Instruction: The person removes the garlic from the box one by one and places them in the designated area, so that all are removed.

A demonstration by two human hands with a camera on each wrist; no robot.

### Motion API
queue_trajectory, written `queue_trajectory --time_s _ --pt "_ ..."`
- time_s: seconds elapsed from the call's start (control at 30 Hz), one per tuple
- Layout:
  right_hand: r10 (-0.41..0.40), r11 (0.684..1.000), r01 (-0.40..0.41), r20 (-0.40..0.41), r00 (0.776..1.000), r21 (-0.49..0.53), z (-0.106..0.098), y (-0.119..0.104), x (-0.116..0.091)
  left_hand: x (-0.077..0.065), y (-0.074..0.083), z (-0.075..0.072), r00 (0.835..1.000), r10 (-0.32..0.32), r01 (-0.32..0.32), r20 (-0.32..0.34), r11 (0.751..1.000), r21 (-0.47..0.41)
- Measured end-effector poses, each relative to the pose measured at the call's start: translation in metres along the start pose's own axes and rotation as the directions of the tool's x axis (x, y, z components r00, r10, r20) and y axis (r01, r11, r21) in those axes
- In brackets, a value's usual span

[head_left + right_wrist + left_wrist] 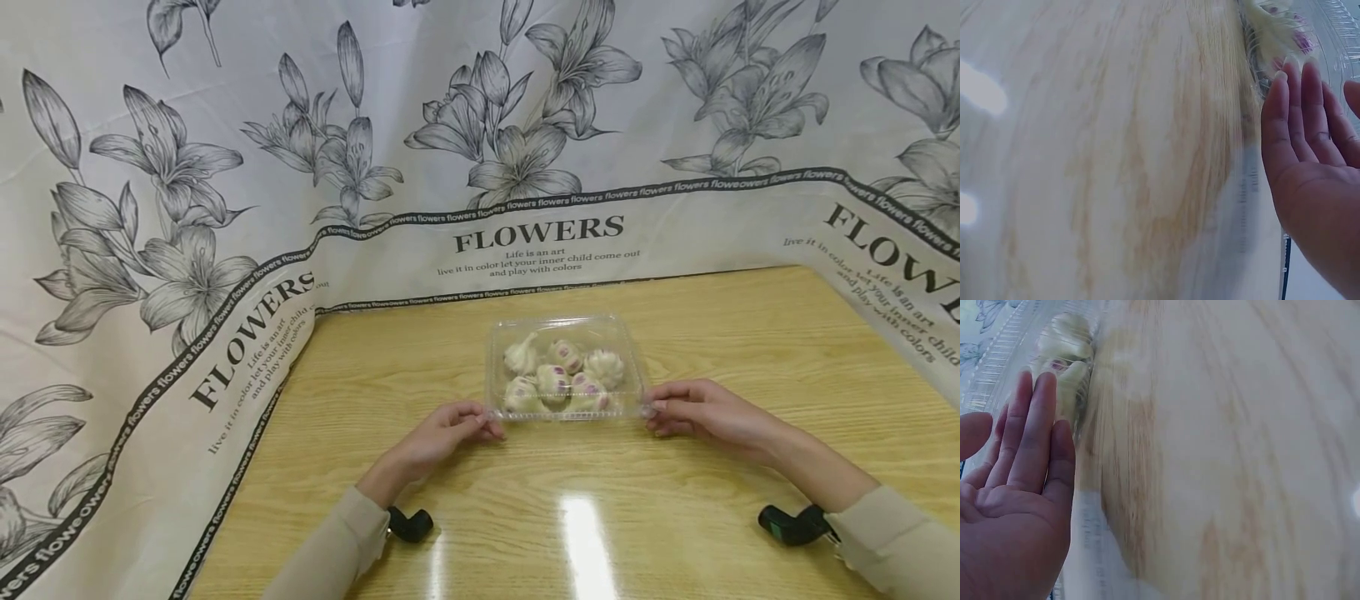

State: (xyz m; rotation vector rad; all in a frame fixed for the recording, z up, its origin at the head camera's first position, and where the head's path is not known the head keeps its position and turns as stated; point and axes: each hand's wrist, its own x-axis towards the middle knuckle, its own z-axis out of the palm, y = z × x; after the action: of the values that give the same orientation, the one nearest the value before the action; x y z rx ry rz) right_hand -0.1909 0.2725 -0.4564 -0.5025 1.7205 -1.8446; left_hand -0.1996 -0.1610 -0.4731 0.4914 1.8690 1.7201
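A clear plastic clamshell box (558, 327) with several garlic bulbs (553, 382) inside stands at the middle of the wooden table in the head view. The bulbs are pale with purple patches. At the box's near left corner, my left hand (457, 429) pinches the rim between thumb and fingers. My right hand (701, 412) pinches the near right corner the same way. Both wrist views show fairly straight fingers under the box edge, with garlic (1066, 337) seen through the plastic. Whether the box touches the table cannot be told.
The wooden table (360, 375) has bright reflections near its front. A white curtain (420, 192) printed with flowers and lettering hangs around its back and sides. Black wrist devices (795, 525) sit by both sleeves.
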Motion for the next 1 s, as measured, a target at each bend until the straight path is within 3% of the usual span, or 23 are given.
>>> queue_trajectory --time_s 0.33,0.63,1.0 --pt "0.036 0.965 -0.075 0.160 0.987 0.250 0.0013 0.0036 -0.0013 -0.0019 -0.0028 0.0035 1.000 -0.024 0.023 -0.013 0.999 -0.041" --pt "0.014 0.954 -0.087 0.250 0.968 0.287 0.0009 0.0050 -0.0048 -0.0043 -0.0050 0.0049 1.000 -0.024 0.024 0.011 0.997 -0.074" --pt "0.006 0.977 -0.054 0.228 0.974 0.204 0.0058 0.0033 -0.0043 -0.0076 -0.0057 0.0043 0.999 -0.030 0.032 0.020 0.995 -0.094"
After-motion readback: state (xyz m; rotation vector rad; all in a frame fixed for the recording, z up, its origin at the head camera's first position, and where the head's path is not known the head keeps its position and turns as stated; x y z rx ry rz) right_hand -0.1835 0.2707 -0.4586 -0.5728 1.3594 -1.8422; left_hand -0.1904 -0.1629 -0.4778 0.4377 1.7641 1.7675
